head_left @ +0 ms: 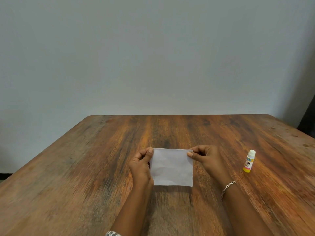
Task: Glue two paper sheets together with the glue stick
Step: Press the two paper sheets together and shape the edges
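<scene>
A small white paper (172,167) is held up over the wooden table (85,167), facing me. My left hand (142,165) pinches its upper left corner between thumb and fingers. My right hand (205,156) pinches the upper right corner the same way. I cannot tell whether it is one sheet or two lying together. A glue stick (249,161) with a white cap and yellow base stands upright on the table, to the right of my right hand and apart from it.
A plain grey wall rises behind the table's far edge (170,115). A dark object (308,120) stands past the table's far right corner. A bracelet (227,188) circles my right wrist.
</scene>
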A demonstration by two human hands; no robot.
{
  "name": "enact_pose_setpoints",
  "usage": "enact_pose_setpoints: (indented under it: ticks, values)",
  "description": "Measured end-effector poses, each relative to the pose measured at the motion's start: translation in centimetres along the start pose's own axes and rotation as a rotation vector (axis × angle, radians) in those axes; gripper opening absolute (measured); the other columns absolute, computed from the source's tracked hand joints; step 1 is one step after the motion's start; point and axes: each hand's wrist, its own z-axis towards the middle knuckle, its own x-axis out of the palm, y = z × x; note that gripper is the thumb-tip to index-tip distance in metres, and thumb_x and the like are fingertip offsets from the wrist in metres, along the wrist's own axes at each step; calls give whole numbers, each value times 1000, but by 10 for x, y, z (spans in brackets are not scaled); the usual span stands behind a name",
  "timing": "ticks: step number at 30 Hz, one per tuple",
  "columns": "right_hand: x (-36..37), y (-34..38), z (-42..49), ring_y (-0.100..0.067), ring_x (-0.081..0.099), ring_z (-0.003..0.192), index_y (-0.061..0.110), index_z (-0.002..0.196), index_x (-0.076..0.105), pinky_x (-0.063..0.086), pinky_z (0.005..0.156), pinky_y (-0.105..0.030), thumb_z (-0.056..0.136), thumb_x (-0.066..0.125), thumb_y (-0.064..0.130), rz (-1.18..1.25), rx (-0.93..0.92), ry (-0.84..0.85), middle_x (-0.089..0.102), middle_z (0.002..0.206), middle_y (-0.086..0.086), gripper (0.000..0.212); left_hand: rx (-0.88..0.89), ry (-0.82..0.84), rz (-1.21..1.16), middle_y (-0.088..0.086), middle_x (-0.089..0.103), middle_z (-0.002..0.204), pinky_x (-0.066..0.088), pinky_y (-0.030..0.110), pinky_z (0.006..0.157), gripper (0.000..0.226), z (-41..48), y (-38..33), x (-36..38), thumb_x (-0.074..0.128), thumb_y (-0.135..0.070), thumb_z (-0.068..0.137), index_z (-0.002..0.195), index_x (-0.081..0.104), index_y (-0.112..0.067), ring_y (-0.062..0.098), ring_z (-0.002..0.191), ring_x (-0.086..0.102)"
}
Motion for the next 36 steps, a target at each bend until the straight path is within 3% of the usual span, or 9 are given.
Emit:
enact_pose_setpoints:
  ticks: [7, 11, 13, 16, 20, 24, 27, 30, 36]
  values:
    - [2, -3, -2, -17, 64, 77, -2, 77, 68, 50, 72, -24, 78, 66, 6, 78, -1, -39, 70, 79, -10, 8, -28, -15, -37, 6, 57, 70, 43, 37, 66, 24, 0, 1, 0, 61, -5, 83, 61, 61, -13, 21, 69, 49]
    - [4, -4, -2, -13, 62, 71, -4, 73, 66, 51, 62, -14, 78, 66, 5, 59, -22, -57, 67, 72, -6, 11, -39, 3, 24, 8, 59, 72, 44, 43, 71, 19, 0, 1, -1, 61, -8, 84, 65, 61, -12, 25, 73, 50]
    - [4, -4, -3, -12, 61, 68, -2, 70, 66, 50, 60, -16, 77, 67, 5, 49, -36, -69, 66, 69, -5, 10, 130, 13, 211, 8, 63, 79, 49, 42, 73, 10, -3, -5, -2, 63, -10, 83, 74, 64, -12, 26, 77, 57]
    - [5, -5, -3, -15, 61, 69, -1, 67, 65, 47, 65, -23, 76, 69, 4, 14, -60, -81, 65, 68, -6, 11, 535, 3, 530, 0, 63, 84, 50, 18, 67, 11, -8, -17, -1, 67, -10, 80, 90, 64, -11, 11, 78, 59]
    - [9, -5, -3, -23, 63, 73, -5, 73, 68, 49, 67, -29, 74, 71, 5, -30, -92, -61, 67, 72, -14, 10, 778, 273, 726, -9, 62, 81, 45, 11, 68, 6, -17, -27, 14, 69, -17, 78, 83, 66, -15, 7, 80, 59]
    - [15, 0, -9, -25, 67, 78, 4, 71, 70, 54, 73, -37, 74, 71, 9, -63, -137, -6, 71, 74, -14, 6, 811, 504, 797, 1, 66, 80, 41, 8, 69, 29, -25, -22, 28, 54, -35, 76, 78, 68, -10, -4, 76, 53]
    - [16, 4, -11, -20, 66, 77, 20, 63, 67, 53, 75, -36, 75, 70, 8, -79, -160, 4, 69, 70, -3, 17, 782, 529, 805, -6, 61, 73, 42, 9, 66, 17, -23, -19, 30, 61, -23, 76, 77, 70, -8, -4, 72, 53]
    - [16, 5, -12, -14, 64, 72, 24, 62, 66, 52, 71, -32, 75, 71, 9, -105, -174, 23, 68, 67, 0, 21, 742, 520, 816, -8, 58, 71, 44, 10, 64, 3, -22, -18, 28, 68, -9, 78, 77, 69, -7, 0, 71, 55]
    - [20, 7, -13, -8, 60, 65, 29, 61, 64, 51, 69, -34, 75, 71, 8, -118, -146, 78, 65, 64, 5, 25, 694, 527, 889, -13, 53, 67, 40, 6, 62, 5, -21, -22, 27, 65, -5, 80, 77, 65, -1, -1, 63, 51]
